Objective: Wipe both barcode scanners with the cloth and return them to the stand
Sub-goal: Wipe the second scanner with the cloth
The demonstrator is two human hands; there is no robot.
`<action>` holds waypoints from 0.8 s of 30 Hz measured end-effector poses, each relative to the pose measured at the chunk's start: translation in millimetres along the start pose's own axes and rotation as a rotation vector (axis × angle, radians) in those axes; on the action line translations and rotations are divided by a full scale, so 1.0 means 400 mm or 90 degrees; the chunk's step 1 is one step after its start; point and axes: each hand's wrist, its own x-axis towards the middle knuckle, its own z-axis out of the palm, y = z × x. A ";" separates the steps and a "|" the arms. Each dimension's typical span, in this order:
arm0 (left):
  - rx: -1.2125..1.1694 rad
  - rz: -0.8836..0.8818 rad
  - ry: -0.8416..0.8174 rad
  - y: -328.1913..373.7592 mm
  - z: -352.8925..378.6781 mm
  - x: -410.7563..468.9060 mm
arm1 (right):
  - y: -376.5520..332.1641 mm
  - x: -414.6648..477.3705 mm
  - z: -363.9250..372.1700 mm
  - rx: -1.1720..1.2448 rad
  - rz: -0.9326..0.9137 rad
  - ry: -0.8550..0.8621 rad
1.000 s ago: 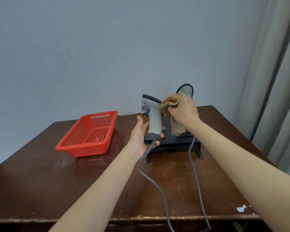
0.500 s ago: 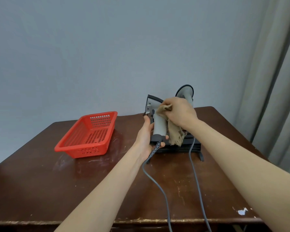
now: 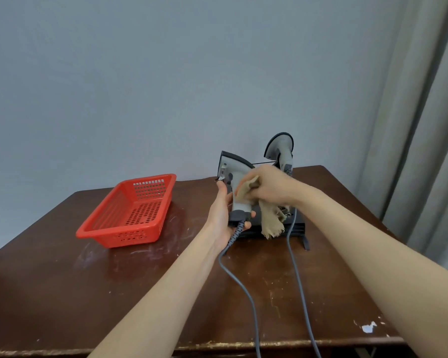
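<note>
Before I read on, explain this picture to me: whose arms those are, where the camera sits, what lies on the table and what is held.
No machine here: a person works with bare hands, and the single camera sits on their head, looking forward and down. The left hand grips a grey scanner by its handle; the right hand presses a tan cloth against it. Behind them a second scanner stands upright at the black stand. A red basket sits apart, to the left, on the brown table. Two grey cables run toward the near edge.
</note>
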 end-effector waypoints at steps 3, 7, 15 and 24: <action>-0.007 -0.008 -0.005 -0.002 0.003 -0.003 | -0.007 -0.005 0.015 -0.030 -0.022 -0.024; -0.023 -0.023 -0.037 0.003 0.011 -0.014 | 0.011 0.023 0.014 -0.119 0.046 0.196; -0.043 -0.009 -0.028 0.015 -0.010 0.004 | -0.016 -0.016 0.020 0.080 -0.043 -0.013; -0.120 -0.045 -0.021 0.008 -0.010 0.001 | 0.015 0.016 0.019 0.024 -0.021 0.072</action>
